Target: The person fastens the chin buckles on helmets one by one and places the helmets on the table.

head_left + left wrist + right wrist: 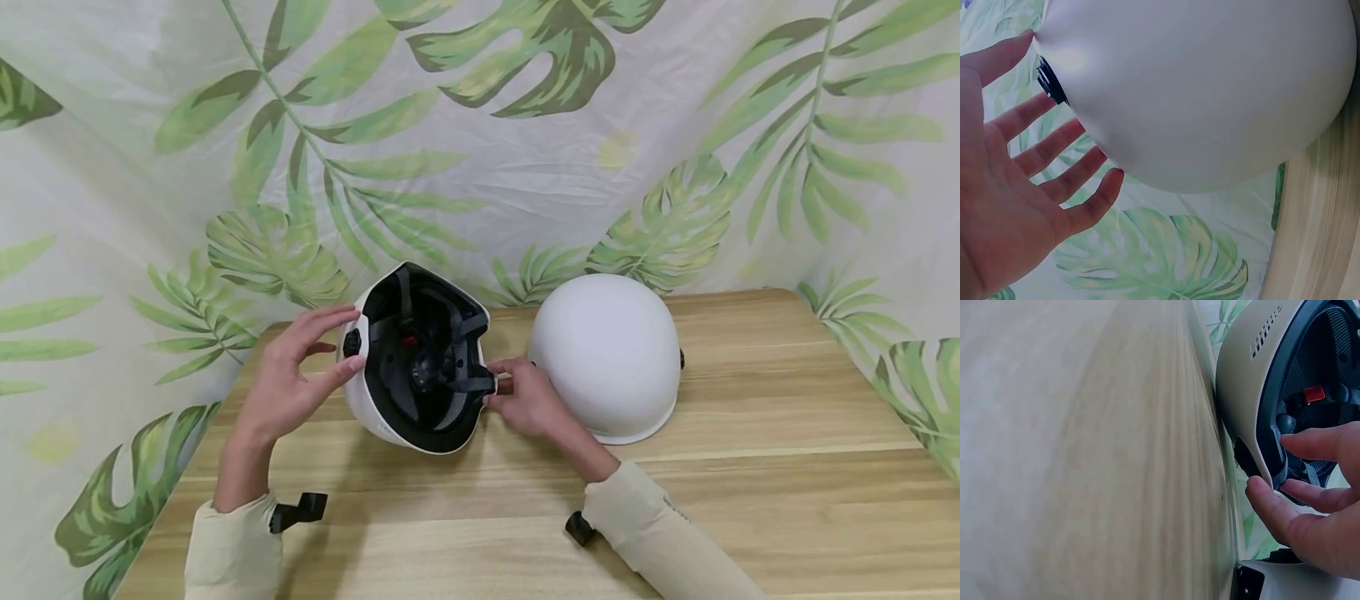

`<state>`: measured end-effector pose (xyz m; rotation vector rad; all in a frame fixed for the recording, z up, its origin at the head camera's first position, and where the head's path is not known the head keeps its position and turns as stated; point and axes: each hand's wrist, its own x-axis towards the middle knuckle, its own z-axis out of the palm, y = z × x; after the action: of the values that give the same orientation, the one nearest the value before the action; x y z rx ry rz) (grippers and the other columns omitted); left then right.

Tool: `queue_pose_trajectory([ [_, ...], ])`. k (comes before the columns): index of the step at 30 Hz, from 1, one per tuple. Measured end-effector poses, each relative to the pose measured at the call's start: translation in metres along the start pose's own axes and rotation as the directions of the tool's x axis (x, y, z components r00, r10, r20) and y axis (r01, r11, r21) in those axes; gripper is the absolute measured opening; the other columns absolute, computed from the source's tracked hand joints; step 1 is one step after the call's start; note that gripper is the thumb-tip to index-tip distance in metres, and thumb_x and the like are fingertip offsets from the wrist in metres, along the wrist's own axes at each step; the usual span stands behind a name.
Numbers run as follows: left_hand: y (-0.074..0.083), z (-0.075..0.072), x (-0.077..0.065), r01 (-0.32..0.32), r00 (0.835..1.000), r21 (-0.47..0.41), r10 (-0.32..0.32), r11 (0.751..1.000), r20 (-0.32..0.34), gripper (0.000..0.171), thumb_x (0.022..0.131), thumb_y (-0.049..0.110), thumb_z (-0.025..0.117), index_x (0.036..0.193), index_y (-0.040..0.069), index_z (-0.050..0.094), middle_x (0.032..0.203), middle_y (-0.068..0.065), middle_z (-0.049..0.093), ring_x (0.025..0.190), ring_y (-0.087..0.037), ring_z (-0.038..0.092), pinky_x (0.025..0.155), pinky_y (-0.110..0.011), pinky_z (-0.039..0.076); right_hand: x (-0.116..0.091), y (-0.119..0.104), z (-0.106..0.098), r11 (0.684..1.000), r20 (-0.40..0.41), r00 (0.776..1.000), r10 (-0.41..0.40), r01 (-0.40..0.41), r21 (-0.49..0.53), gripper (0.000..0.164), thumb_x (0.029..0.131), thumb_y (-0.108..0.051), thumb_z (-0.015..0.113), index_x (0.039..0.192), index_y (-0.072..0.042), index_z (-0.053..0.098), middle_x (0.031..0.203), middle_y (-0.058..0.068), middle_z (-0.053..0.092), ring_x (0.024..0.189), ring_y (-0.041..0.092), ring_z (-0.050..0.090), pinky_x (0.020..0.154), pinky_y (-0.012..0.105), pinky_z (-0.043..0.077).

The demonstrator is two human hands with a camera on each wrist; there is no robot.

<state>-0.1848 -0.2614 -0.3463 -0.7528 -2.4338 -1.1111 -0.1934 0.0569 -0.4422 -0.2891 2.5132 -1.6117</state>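
Observation:
A white helmet (363, 408) with a black padded inside stands tipped on the table, its opening towards me. My left hand (288, 379) touches its left edge around a black knob (352, 342), the fingers spread; in the left wrist view some fingertips go out of sight behind the white shell (1197, 94). At the right edge, my right hand (525, 398) pinches the rim near a dark strap (471, 384). The right wrist view shows its thumb (1266, 503) outside the rim and fingers on the inner side. A red buckle part (1314, 394) lies inside.
A second white helmet (606, 354) rests dome up on the wooden table (787, 417), just right of my right hand. Behind the table hangs a leaf-patterned cloth (525, 192). Each sleeve carries a small black wrist mount (300, 510).

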Motion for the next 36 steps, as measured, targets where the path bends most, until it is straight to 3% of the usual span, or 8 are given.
queue_pose_trajectory([
  [4, -0.003, -0.002, 0.0, 0.055, 0.998, -0.028, -0.054, 0.998, 0.036, 0.062, 0.09, 0.0, 0.08, 0.148, 0.014, 0.063, 0.155, -0.01, 0.055, 0.138, 0.003, 0.047, 0.1, -0.009, 0.05, -0.001, 0.0, 0.002, 1.0, -0.011, 1.0, -0.008, 0.009, 0.011, 0.053, 0.093, -0.004, 0.076, 0.143, 0.005, 0.062, 0.127, 0.019, 0.075, 0.117, 0.029, 0.075, 0.099, 0.04, 0.06],
  [10, -0.006, -0.004, 0.0, 0.162, 0.983, -0.028, -0.159, 0.986, 0.092, 0.065, 0.096, 0.01, 0.079, 0.155, 0.019, 0.055, 0.159, -0.007, 0.049, 0.145, -0.016, 0.047, 0.101, -0.008, 0.048, -0.002, -0.001, 0.005, 0.998, -0.02, 0.999, -0.036, 0.037, 0.042, 0.058, 0.091, -0.003, 0.075, 0.145, 0.009, 0.059, 0.137, 0.023, 0.066, 0.118, 0.031, 0.075, 0.095, 0.035, 0.061],
  [17, -0.009, -0.004, -0.001, 0.109, 0.992, -0.058, -0.105, 0.992, 0.071, 0.059, 0.094, 0.004, 0.078, 0.15, 0.013, 0.061, 0.159, -0.013, 0.05, 0.14, 0.004, 0.043, 0.103, -0.008, 0.047, 0.001, 0.001, 0.006, 0.995, 0.146, 0.987, -0.074, 0.063, 0.077, 0.049, 0.094, 0.0, 0.072, 0.141, 0.007, 0.062, 0.115, 0.02, 0.08, 0.108, 0.025, 0.077, 0.084, 0.019, 0.051],
  [21, -0.019, -0.005, -0.003, 0.115, 0.99, -0.148, -0.1, 0.982, 0.101, 0.062, 0.095, -0.002, 0.075, 0.153, 0.006, 0.055, 0.158, -0.015, 0.048, 0.14, 0.001, 0.045, 0.105, -0.009, 0.046, 0.002, 0.003, 0.006, 0.997, 0.133, 0.988, -0.073, 0.069, 0.036, 0.046, 0.093, -0.002, 0.073, 0.138, 0.005, 0.065, 0.111, 0.018, 0.081, 0.103, 0.02, 0.076, 0.086, 0.019, 0.05],
  [25, -0.037, -0.005, -0.007, 0.179, 0.978, -0.289, -0.139, 0.94, 0.155, 0.067, 0.097, -0.006, 0.069, 0.159, 0.004, 0.046, 0.16, -0.005, 0.047, 0.14, 0.0, 0.049, 0.101, -0.012, 0.051, 0.002, 0.002, 0.006, 0.997, 0.107, 0.992, -0.06, 0.055, 0.05, 0.049, 0.094, -0.004, 0.073, 0.141, 0.007, 0.063, 0.116, 0.02, 0.08, 0.109, 0.023, 0.077, 0.091, 0.023, 0.053],
  [29, -0.052, -0.004, -0.009, 0.193, 0.975, -0.425, -0.124, 0.884, 0.185, 0.068, 0.098, -0.009, 0.064, 0.161, 0.0, 0.04, 0.163, 0.002, 0.044, 0.14, -0.004, 0.053, 0.097, -0.016, 0.057, 0.001, 0.002, 0.007, 0.996, 0.097, 0.994, -0.052, 0.044, 0.082, 0.049, 0.094, -0.003, 0.072, 0.141, 0.009, 0.062, 0.124, 0.022, 0.077, 0.118, 0.029, 0.075, 0.096, 0.028, 0.056],
  [33, -0.068, -0.001, -0.013, 0.196, 0.975, -0.488, -0.114, 0.851, 0.192, 0.064, 0.101, -0.008, 0.059, 0.161, -0.001, 0.038, 0.16, 0.005, 0.047, 0.138, -0.007, 0.056, 0.1, -0.017, 0.056, 0.0, 0.003, 0.007, 0.996, 0.103, 0.994, -0.049, 0.041, 0.076, 0.047, 0.095, -0.002, 0.072, 0.14, 0.009, 0.062, 0.125, 0.022, 0.076, 0.12, 0.031, 0.074, 0.097, 0.029, 0.057],
  [36, -0.077, 0.003, -0.016, 0.227, 0.966, -0.546, -0.116, 0.806, 0.23, 0.063, 0.104, -0.007, 0.053, 0.164, 0.002, 0.035, 0.159, 0.006, 0.048, 0.135, -0.009, 0.059, 0.098, -0.02, 0.058, 0.001, 0.005, 0.005, 0.997, 0.122, 0.991, -0.055, 0.047, 0.068, 0.047, 0.096, -0.003, 0.072, 0.14, 0.01, 0.062, 0.123, 0.022, 0.077, 0.12, 0.032, 0.074, 0.096, 0.027, 0.057],
])
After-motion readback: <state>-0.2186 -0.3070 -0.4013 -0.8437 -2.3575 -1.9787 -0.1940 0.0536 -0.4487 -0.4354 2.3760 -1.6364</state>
